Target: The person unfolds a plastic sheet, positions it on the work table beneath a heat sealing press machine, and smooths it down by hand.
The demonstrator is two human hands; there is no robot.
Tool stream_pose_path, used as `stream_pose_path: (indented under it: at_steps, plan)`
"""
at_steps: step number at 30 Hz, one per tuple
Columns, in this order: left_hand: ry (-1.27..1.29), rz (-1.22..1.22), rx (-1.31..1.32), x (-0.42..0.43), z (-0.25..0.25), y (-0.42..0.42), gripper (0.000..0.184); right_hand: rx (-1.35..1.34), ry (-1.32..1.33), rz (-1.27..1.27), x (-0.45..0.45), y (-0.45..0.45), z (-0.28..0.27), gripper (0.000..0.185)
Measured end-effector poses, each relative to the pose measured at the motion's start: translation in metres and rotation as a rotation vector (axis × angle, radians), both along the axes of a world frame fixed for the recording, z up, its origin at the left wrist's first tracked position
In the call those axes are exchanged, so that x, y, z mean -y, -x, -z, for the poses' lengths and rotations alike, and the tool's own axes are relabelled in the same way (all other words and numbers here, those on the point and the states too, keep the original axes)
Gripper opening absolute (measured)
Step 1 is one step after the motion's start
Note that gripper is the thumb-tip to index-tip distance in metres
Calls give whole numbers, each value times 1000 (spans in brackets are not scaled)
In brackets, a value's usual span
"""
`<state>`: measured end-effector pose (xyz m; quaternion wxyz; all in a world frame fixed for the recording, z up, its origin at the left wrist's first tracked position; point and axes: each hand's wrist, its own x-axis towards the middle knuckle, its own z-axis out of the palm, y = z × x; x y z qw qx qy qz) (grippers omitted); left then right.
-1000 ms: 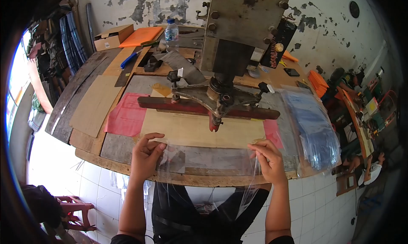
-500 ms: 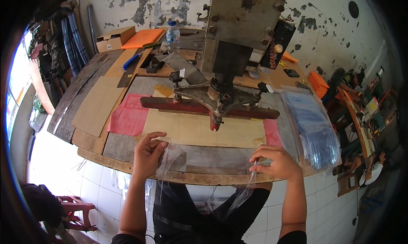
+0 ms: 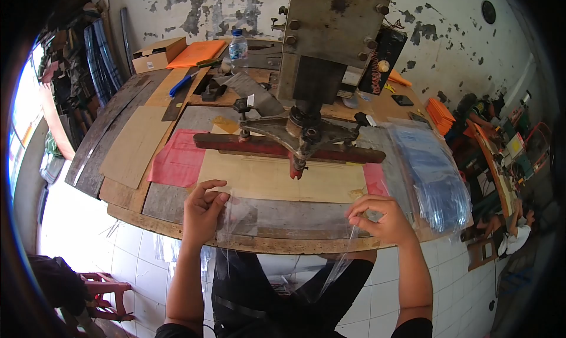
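A clear plastic sheet (image 3: pixel 339 270) hangs between my two hands, over the front edge of the table and in front of my lap. Its left side is pinched in my left hand (image 3: pixel 204 211), thumb against fingers. My right hand (image 3: pixel 383 219) grips the other side between thumb and fingertips. Beyond them lies a cream sheet (image 3: pixel 277 182) on the grey work plate, with pink material (image 3: pixel 177 161) showing at both ends. Above it hangs the press head with a long red bar (image 3: pixel 247 144), apart from my hands.
A pile of clear plastic sheets (image 3: pixel 436 179) lies at the table's right side. Brown board (image 3: pixel 135 143) is at the left. Farther back are a water bottle (image 3: pixel 239 46), a cardboard box (image 3: pixel 159 54) and a blue-handled tool (image 3: pixel 180 86). Another person (image 3: pixel 516 235) sits at far right.
My right hand has moved up slightly, lifting its side of the plastic sheet. My left hand has barely shifted. The camera view has turned a little.
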<state>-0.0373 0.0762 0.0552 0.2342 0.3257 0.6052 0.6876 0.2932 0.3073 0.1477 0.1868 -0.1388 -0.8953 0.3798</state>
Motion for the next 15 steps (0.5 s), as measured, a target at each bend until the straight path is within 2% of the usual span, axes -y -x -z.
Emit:
stream_pose_path:
  at_steps: [4, 6, 15]
  plan:
    - [14, 24, -5, 3, -6, -1, 25, -131, 82, -16, -2, -3, 14, 7]
    - [8, 21, -11, 3, -3, 1, 25, -151, 244, 8, -1, -3, 17, 8]
    - [-12, -2, -22, 2, 0, -1, 25, -147, 245, 167, 11, -5, 16, 12]
